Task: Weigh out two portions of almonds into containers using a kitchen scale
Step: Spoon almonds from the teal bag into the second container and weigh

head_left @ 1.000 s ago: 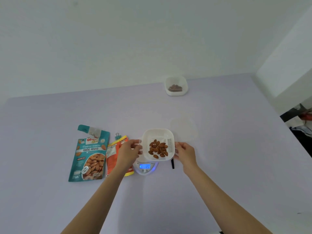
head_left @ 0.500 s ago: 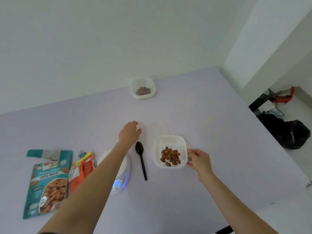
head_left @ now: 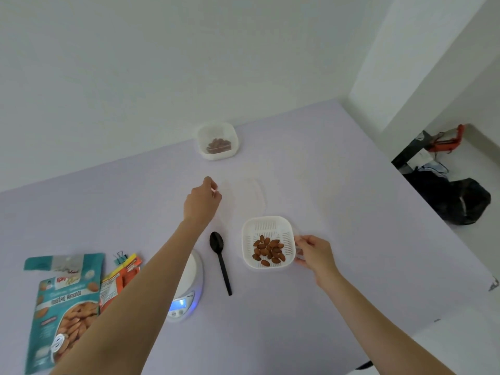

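1. Lilac tabletop [head_left: 351,239], single head view. I take clock bearings from the white slotted container [head_left: 273,226], with 12 pointing away from the person.
2. The container stands on the tabletop, beside the scale and not on it. A loose heap of almonds [head_left: 269,250] sits in its near half.
3. Right hand [head_left: 315,253] at 3 o'clock: fingers [head_left: 303,240] and thumb grasp the container's right rim.
4. Left hand [head_left: 201,201] at 10 o'clock, reached out above the tabletop. Its fingers are curled at the left edge of a faint clear lid [head_left: 249,201]. I cannot tell whether they grip it.
5. Scale [head_left: 193,274] at 8 o'clock, partly under the left forearm. Display lit blue, digits unreadable.
6. Black spoon [head_left: 220,261] at 9 o'clock, lying between scale and container, bowl end away from the person.
7. Second container [head_left: 216,156] at 11 o'clock, well apart near the wall, also holding almonds.
8. Teal almond bag [head_left: 65,307] and orange packet [head_left: 121,280] with binder clip [head_left: 120,257] lie flat beyond the scale, around 8 to 9 o'clock.
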